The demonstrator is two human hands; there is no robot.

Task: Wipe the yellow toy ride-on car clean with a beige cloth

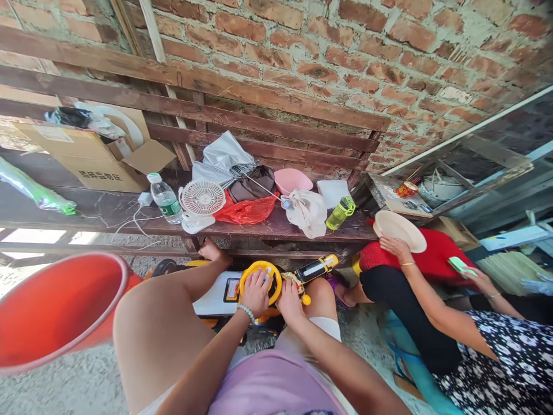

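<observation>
Looking down through the head view, we see our two hands (272, 297) low in the middle of the frame, close together but apart. Our left hand (256, 293) curls over a yellow plastic ring (260, 265), and our right hand (289, 301) sits on a small tangled clump (291, 280) just beside it; we cannot tell whether that hand is gripping. The ring rests against a white panel (213, 294), with a black-and-yellow handle (317, 268) lying to its right. We cannot tell from here how much of this piece is finished or what remains. Across the middle of the frame, the wooden tabletop (276, 230) carries a water bottle (165, 199), a white desk fan (202, 199), a red plastic bag (246, 210), a pink bowl (292, 180) and a green bottle (340, 212). At right, a co-worker's hand (395, 248) touches a paper plate (401, 230), while their other hand (479, 282) holds a green card (461, 266). An orange bucket (56, 305) fills the lower left.
</observation>
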